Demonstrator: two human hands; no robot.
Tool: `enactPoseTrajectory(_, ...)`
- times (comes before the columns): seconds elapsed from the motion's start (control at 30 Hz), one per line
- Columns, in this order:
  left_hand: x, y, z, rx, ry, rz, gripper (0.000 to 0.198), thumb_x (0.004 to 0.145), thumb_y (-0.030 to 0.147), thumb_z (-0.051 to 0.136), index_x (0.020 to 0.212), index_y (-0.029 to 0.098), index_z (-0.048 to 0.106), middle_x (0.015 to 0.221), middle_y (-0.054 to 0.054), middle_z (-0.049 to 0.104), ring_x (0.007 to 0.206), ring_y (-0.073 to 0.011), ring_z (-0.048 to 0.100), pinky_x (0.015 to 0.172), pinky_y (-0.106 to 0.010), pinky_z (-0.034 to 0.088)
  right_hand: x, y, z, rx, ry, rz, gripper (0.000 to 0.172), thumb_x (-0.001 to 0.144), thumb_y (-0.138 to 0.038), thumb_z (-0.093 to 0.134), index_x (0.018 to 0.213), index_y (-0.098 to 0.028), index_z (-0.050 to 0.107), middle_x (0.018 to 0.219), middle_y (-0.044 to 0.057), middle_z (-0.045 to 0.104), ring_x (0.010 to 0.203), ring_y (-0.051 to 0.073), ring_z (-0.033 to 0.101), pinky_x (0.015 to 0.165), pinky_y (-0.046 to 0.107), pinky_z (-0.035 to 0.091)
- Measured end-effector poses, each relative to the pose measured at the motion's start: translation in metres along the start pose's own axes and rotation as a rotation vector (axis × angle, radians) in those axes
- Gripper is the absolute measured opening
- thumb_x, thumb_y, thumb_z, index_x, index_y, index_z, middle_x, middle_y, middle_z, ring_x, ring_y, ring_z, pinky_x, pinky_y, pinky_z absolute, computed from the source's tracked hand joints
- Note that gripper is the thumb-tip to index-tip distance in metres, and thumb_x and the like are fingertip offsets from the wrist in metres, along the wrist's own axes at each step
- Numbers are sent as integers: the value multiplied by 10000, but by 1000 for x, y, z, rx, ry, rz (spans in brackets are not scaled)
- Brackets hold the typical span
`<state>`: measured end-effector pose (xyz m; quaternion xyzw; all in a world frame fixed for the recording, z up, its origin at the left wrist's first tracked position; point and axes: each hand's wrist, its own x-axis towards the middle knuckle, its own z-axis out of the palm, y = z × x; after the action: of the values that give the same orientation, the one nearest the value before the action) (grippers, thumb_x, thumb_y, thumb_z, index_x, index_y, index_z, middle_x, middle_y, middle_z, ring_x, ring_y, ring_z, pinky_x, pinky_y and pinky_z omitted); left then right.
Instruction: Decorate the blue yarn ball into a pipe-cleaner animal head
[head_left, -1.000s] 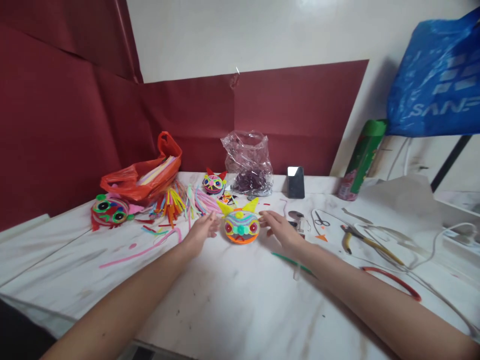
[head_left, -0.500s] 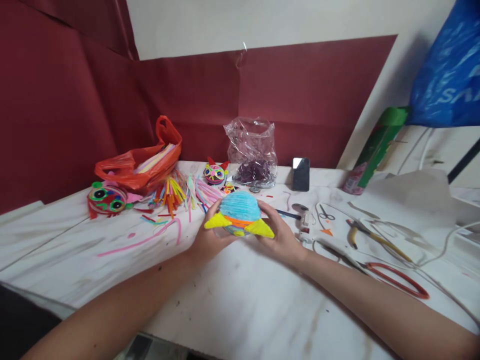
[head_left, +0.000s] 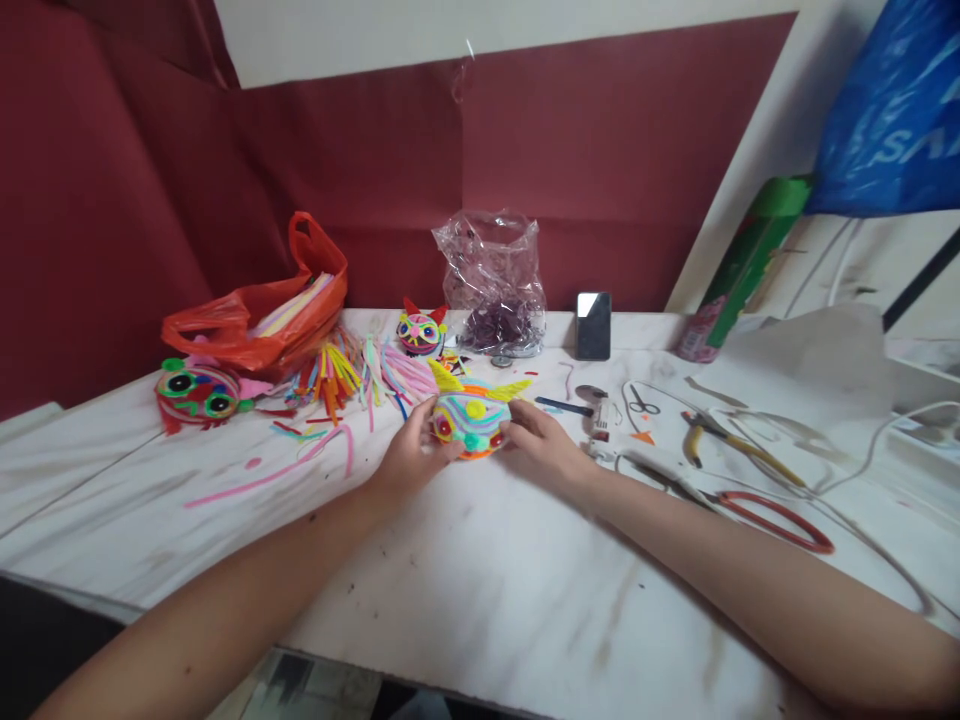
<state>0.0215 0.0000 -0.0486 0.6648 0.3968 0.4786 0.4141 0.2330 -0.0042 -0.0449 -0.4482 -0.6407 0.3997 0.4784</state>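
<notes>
Between my two hands is a round pipe-cleaner animal head (head_left: 474, 412), striped in several colours, with yellow pointed ears, red eyes and a teal nose. Its face is toward me, just above the table. My left hand (head_left: 411, 448) grips its left side, thumb in front. On the other side, the fingers of my right hand (head_left: 546, 440) are closed on its right edge. Beyond it sits a similar small head with red ears (head_left: 421, 331). Another head with big green-rimmed eyes (head_left: 199, 392) lies at the left.
A red plastic bag (head_left: 262, 325) and bundles of pipe cleaners (head_left: 335, 375) are at the back left. Behind stand a clear bag (head_left: 495, 290) and a phone (head_left: 593, 326). On the right lie small scissors (head_left: 643, 400), yellow-handled pliers (head_left: 742, 452), a red-handled tool (head_left: 778, 522) and cables.
The pipe-cleaner head has been turned: its blue striped back faced me before, and now its face does, ears up. Both hands still hold it, and the view has shifted slightly.
</notes>
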Motion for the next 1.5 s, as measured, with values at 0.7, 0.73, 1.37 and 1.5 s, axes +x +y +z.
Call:
enactPoseTrajectory(0.7, 14, -18, -3, -189, -168, -3, 745, 646, 295, 768, 1308, 200, 439, 1334, -151, 501, 1170, -270, 525, 959, -404, 431, 11, 1, -8, 353, -4, 167, 302, 744, -383, 645, 997, -217, 645, 1073, 71, 689, 932, 209, 648, 808, 327, 539)
enactPoseTrajectory(0.73, 13, -19, -3, -188, -183, -4, 749, 646, 293, 769, 1313, 200, 441, 1330, -152, 506, 1169, -271, 524, 960, -403, 427, 11, 3, -9, 358, 4, 184, 284, 745, -378, 645, 980, -219, 644, 1060, 69, 692, 933, 207, 649, 804, 317, 542)
enactPoseTrajectory(1.37, 6, -15, 5, -59, -165, -18, 762, 659, 156, 722, 1351, 180, 405, 1393, -172, 440, 1136, -260, 523, 818, -337, 469, 11, 9, -10, 294, 45, 247, 314, 744, -548, 617, 881, -266, 621, 968, 89, 676, 889, 251, 647, 722, 341, 557)
enactPoseTrajectory(1.5, 7, -11, 5, -78, -136, -38, 719, 617, 148, 734, 1280, 178, 460, 1346, -154, 483, 1095, -238, 540, 802, -319, 472, 10, 6, -11, 306, 108, 241, 314, 747, -542, 612, 849, -245, 620, 888, 75, 657, 821, 223, 627, 676, 318, 541)
